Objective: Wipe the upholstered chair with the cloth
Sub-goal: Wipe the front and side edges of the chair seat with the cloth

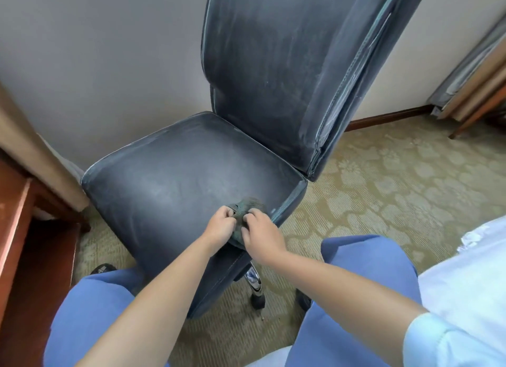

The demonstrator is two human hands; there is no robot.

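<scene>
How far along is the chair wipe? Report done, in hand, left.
Done: little that shows; the chair seat and backrest both look dusty and streaked.
In hand: the left hand and right hand both grip the bunched cloth at the seat's front right corner.
Left: most of the seat, the backrest and its pale piped edges.

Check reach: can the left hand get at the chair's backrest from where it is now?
Probably yes. Nothing stands between the left hand and the backrest; the seat between them is bare. It grips the cloth with the right hand.
</scene>
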